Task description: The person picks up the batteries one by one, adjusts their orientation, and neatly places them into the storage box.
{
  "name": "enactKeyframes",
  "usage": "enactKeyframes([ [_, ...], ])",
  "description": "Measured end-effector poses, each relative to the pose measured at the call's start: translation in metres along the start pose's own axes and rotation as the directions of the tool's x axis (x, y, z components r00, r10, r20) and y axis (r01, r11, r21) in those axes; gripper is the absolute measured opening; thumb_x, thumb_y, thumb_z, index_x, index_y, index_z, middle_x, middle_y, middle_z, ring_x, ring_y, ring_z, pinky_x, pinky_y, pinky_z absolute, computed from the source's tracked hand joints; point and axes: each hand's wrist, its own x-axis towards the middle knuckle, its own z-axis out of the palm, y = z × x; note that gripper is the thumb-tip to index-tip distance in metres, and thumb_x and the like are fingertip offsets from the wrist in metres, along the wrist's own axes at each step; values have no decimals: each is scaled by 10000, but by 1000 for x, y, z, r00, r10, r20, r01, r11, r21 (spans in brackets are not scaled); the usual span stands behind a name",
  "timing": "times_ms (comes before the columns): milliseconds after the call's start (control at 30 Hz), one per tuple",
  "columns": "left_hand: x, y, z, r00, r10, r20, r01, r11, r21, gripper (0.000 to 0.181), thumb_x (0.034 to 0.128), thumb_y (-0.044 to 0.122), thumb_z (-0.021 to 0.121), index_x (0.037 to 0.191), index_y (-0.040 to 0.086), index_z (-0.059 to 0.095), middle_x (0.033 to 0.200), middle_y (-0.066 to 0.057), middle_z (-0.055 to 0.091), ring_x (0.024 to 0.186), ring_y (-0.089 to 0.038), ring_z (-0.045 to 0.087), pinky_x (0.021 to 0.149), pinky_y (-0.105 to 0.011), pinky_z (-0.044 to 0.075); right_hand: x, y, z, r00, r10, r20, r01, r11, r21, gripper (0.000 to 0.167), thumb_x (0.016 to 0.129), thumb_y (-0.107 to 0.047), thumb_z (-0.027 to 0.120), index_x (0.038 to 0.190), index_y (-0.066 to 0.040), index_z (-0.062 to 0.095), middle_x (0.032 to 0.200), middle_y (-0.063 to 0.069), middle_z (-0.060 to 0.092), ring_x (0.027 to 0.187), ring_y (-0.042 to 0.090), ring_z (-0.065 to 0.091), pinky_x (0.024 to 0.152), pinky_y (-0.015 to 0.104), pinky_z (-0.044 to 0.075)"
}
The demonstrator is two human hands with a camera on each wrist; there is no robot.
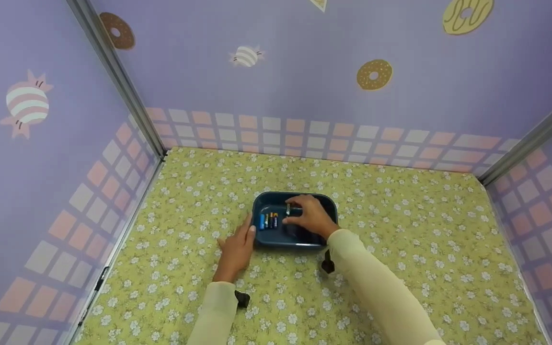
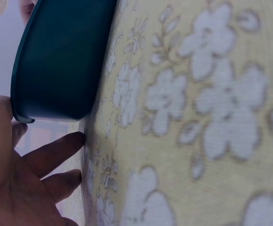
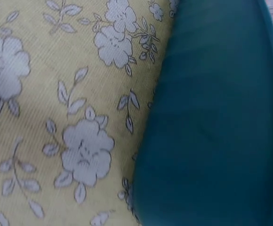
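Observation:
A dark teal plastic tub (image 1: 283, 238) sits on the flowered cloth. Inside, towards its left, several batteries (image 1: 262, 222) stand side by side in a row, blue at the left and dark with orange and other colours after it. My right hand (image 1: 312, 216) reaches into the tub and pinches another small battery (image 1: 288, 209) between thumb and fingers, just right of the row. At the tub's left end my left hand (image 1: 236, 248) rests with extended fingers against the rim. The left wrist view shows its spread fingers (image 2: 56, 153) beside the tub wall (image 2: 63, 61).
Yellow cloth with white flowers (image 1: 199, 201) covers the surface. Purple walls (image 1: 300, 81) with printed sweets stand at the back and both sides, joined by grey metal posts (image 1: 118, 72). Only the tub's outer wall (image 3: 212, 117) and cloth show in the right wrist view.

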Motion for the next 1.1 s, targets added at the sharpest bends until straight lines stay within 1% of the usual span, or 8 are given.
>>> enactKeyframes([
  [100, 0, 0, 0, 1000, 2, 3, -2, 1000, 1, 551, 1084, 610, 250, 1606, 517, 103, 1636, -59, 382, 1481, -416, 391, 1152, -781, -103, 2, -2, 5, 1000, -3, 10, 3, 1000, -24, 594, 826, -364, 874, 1324, -108, 680, 1276, 44, 685, 1165, 234, 623, 1014, 451, 523],
  [300, 1, 0, 0, 1000, 4, 1, -4, 1000, 6, 560, 1088, 600, 249, 1622, 480, 127, 1638, -55, 380, 1481, -412, 393, 1146, -790, -93, 6, -4, 12, 999, -8, 40, 10, 998, -65, 575, 827, -373, 872, 1300, -101, 690, 1261, 61, 678, 1180, 264, 602, 1034, 476, 502],
  [567, 1, 0, 0, 1000, -9, 14, 9, 1000, -5, 551, 1075, 634, 226, 1599, 535, 86, 1649, -39, 363, 1482, -428, 383, 1157, -770, -113, 12, -2, 19, 998, 22, 54, -16, 994, -109, 579, 802, -418, 884, 1259, -109, 710, 1223, 50, 664, 1180, 264, 589, 1029, 469, 506],
  [767, 1, -2, 0, 1000, -9, 10, 9, 1000, -4, 578, 1073, 641, 223, 1620, 488, 119, 1651, -24, 366, 1473, -434, 395, 1160, -761, -124, 12, -2, 22, 997, 42, 67, -33, 992, -125, 596, 794, -434, 887, 1258, -104, 711, 1227, 48, 664, 1184, 259, 592, 1032, 465, 506],
  [967, 0, -3, 0, 1000, 8, 10, -8, 1000, -23, 617, 1070, 645, 228, 1640, 417, 159, 1647, -66, 367, 1456, -459, 410, 1155, -763, -135, 13, -2, 27, 996, 24, 82, -12, 990, -141, 609, 803, -400, 888, 1282, -74, 702, 1220, 84, 668, 1150, 274, 607, 1023, 461, 507],
  [1100, -1, -3, 0, 1000, 3, 15, -3, 999, -33, 629, 1060, 668, 223, 1637, 427, 157, 1649, -64, 361, 1472, -455, 387, 1156, -755, -148, 13, -1, 30, 996, 25, 82, -15, 992, -123, 607, 800, -382, 894, 1281, -67, 700, 1223, 94, 670, 1151, 282, 612, 1024, 467, 507],
])
